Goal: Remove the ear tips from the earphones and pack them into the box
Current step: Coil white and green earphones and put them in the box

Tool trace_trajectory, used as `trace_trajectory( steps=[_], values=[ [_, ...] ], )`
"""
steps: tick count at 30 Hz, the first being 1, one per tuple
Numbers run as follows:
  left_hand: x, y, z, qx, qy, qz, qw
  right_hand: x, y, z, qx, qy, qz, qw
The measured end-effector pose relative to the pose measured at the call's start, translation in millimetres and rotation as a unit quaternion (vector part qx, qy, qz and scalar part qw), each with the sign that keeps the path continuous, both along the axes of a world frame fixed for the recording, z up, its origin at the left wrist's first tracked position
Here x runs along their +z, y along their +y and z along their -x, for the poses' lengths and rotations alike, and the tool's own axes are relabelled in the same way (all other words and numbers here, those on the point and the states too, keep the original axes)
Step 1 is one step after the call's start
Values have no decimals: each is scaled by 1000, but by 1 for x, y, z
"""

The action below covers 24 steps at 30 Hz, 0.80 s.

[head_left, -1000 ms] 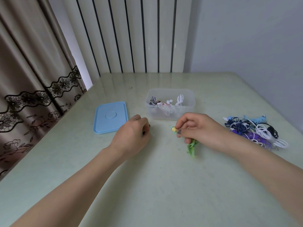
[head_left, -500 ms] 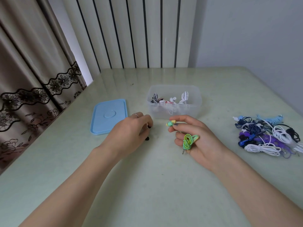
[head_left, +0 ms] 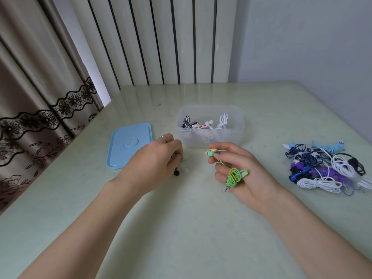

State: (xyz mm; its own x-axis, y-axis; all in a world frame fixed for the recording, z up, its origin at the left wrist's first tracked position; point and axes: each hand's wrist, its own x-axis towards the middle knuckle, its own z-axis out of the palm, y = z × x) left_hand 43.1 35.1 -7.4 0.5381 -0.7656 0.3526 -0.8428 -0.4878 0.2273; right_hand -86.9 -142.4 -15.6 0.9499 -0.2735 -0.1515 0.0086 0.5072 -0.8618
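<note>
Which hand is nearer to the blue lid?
Left. The left hand is just right of the blue lid, almost at its edge. The right hand, holding green earphones, is farther right, in front of the box.

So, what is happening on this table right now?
A person is working through earphones. The right hand holds a green coiled pair, pinching its earbud. The left hand rests on the table by small loose ear tips. The clear box already holds several pairs, its blue lid lies beside it, and a pile of earphones waits.
</note>
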Motion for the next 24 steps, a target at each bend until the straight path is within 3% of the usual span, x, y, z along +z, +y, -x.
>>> trace_trajectory(
  steps=[3,8,12,19,24],
  values=[
    [7,-9,16,-27,34,63,997,3,-6,2,-3,0,21,1000],
    [-6,-42,37,-108,101,27,989,3,-26,9,-42,43,118,991],
    [-26,-53,38,-102,118,43,987,0,-32,10,-59,55,146,986],
    [-29,-50,40,-74,212,161,961,-9,-32,4,-55,57,213,974],
    [-27,-51,40,-38,216,165,962,-12,-34,3,-55,39,247,967]
  ],
)
